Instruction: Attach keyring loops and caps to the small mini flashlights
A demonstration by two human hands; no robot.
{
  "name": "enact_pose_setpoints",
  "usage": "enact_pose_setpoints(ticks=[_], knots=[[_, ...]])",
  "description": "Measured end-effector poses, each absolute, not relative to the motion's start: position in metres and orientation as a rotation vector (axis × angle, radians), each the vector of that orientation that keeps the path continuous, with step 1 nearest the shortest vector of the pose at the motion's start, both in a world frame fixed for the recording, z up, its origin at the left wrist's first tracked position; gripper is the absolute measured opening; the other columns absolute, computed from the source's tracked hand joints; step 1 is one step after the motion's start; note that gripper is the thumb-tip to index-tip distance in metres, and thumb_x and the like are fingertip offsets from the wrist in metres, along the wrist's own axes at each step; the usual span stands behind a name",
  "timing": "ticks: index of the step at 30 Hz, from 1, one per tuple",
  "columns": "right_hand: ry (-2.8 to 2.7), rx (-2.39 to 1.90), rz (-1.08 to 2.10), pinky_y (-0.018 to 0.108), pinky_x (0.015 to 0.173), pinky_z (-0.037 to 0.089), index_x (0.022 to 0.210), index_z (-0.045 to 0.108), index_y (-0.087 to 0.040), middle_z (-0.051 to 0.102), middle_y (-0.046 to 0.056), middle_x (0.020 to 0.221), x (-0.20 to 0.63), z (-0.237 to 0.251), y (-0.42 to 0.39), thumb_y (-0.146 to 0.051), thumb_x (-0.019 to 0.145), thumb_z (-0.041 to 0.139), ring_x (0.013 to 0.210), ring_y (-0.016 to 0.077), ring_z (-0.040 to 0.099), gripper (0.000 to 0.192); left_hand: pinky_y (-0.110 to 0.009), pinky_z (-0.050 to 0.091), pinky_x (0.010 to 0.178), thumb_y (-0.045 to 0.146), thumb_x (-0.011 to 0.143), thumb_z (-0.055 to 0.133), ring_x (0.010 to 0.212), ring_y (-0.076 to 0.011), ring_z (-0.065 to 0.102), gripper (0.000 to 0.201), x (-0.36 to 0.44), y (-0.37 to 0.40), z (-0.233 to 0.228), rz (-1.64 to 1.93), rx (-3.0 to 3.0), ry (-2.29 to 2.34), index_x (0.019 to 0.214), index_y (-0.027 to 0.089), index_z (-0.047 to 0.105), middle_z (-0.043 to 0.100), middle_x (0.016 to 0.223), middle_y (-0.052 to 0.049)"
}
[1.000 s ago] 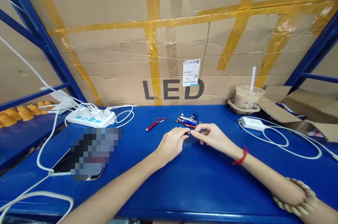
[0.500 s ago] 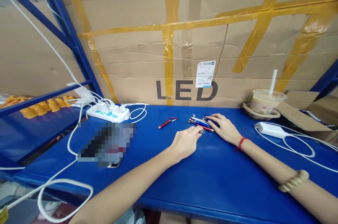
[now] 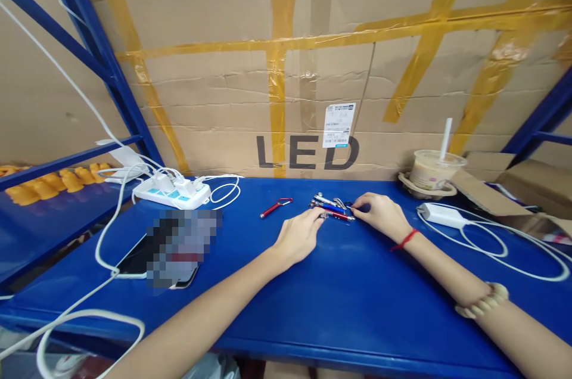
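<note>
Several small keychain flashlights lie side by side in a cluster on the blue table [image 3: 348,307]: a silver one [image 3: 325,201], a blue one [image 3: 331,208] and a red one [image 3: 340,215]. My left hand [image 3: 298,239] is closed at the cluster's left end, fingertips pinched at the red flashlight, partly covering it. At the right end, my right hand [image 3: 383,216] has thumb and fingers pinched at a small dark clip [image 3: 349,205]; which flashlight it belongs to I cannot tell. Apart to the left lies another red keychain flashlight [image 3: 270,210] with a carabiner.
A white power strip [image 3: 172,193] with plugs and cables stands back left, near a phone [image 3: 138,248] and a blurred-out patch. On the right are a drink cup [image 3: 435,170] in a cardboard holder and a white adapter [image 3: 442,216]. A large cardboard box [image 3: 223,105] walls the back.
My left hand has shifted left along the cluster. My right hand's fingers, more spread before, are now drawn together at its right end. The view has swung slightly right.
</note>
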State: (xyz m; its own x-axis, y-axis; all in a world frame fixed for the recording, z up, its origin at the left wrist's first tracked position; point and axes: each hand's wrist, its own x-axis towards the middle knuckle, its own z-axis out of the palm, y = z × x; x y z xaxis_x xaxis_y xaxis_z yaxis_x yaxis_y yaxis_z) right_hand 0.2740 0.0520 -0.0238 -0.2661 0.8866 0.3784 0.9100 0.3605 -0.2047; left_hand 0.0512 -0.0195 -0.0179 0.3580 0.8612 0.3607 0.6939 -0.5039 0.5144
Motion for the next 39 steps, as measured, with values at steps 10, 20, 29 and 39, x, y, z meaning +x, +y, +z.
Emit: enact_pose_setpoints(ticks=[10, 20, 29, 39], knots=[[-2.038, -1.062, 0.226, 0.024, 0.064, 0.047, 0.081, 0.063, -0.019, 0.066, 0.001, 0.077, 0.255, -0.013, 0.025, -0.028, 0.080, 0.054, 0.067, 0.0148, 0.060, 0.013, -0.020, 0.035, 0.061, 0.027, 0.089, 0.030, 0.062, -0.0097, 0.048, 0.019, 0.054, -0.017, -0.018, 0.976, 2.131, 1.250, 0.090, 0.021, 0.047, 0.051, 0.069, 0.004], [-2.122, -0.728, 0.358, 0.024, 0.061, 0.045, 0.082, 0.064, -0.017, 0.062, 0.004, 0.076, 0.243, -0.011, 0.012, -0.025, 0.081, 0.056, 0.064, 0.0134, 0.055, 0.012, -0.020, 0.037, 0.061, 0.027, 0.088, 0.035, 0.064, -0.0094, 0.047, 0.019, 0.058, -0.014, -0.018, 1.102, 1.997, 1.052, 0.089, 0.015, 0.050, 0.054, 0.088, -0.004], [-2.122, -0.735, 0.651, 0.024, 0.060, 0.049, 0.103, 0.053, -0.016, 0.062, 0.002, 0.076, 0.239, -0.012, 0.011, -0.029, 0.083, 0.053, 0.062, 0.0127, 0.058, 0.024, -0.021, 0.038, 0.062, 0.023, 0.088, 0.037, 0.068, -0.0101, 0.048, 0.022, 0.060, -0.014, -0.019, 1.109, 2.032, 1.035, 0.096, 0.013, 0.055, 0.052, 0.094, -0.006], [-2.405, -0.684, 0.376, 0.032, 0.073, 0.046, 0.109, 0.059, -0.020, 0.061, 0.008, 0.092, 0.243, -0.018, 0.012, -0.026, 0.090, 0.043, 0.082, 0.0197, 0.057, 0.026, -0.025, 0.039, 0.075, 0.021, 0.087, 0.038, 0.080, -0.0142, 0.050, 0.020, 0.057, -0.014, -0.017, 1.120, 2.116, 1.064, 0.088, 0.013, 0.056, 0.053, 0.086, -0.005]])
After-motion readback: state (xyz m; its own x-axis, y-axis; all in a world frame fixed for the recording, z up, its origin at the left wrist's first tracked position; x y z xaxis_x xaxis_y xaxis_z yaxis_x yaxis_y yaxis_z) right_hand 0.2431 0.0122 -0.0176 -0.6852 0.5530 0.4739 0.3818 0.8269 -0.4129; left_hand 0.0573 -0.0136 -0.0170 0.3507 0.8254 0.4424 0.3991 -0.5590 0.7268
